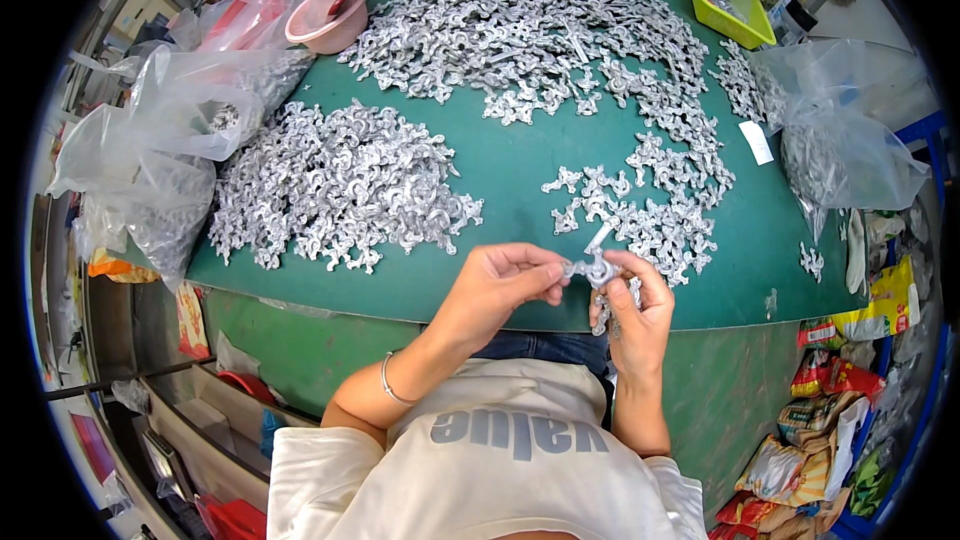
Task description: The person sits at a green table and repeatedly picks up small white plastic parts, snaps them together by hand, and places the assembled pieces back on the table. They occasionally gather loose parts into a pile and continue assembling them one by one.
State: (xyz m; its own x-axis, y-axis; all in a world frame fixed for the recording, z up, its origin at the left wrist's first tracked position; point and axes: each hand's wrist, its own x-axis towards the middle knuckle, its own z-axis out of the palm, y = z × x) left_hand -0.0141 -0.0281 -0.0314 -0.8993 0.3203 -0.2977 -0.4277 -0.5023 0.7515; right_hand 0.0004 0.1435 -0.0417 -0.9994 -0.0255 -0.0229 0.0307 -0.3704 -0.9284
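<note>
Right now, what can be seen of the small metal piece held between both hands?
The metal piece is a small silver-grey part with curved lobes and a thin stem pointing up and right. It looks like cast metal, like the heaps on the green table. The left hand and right hand pinch it at the near table edge.

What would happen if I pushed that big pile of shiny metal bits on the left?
The left pile would probably spread and slide rather than roll, since its silvery pieces are flat with curled arms. They look stiff, like the piece held in both hands, and may snag together. Pushed as a heap, it is likely heavy.
</note>
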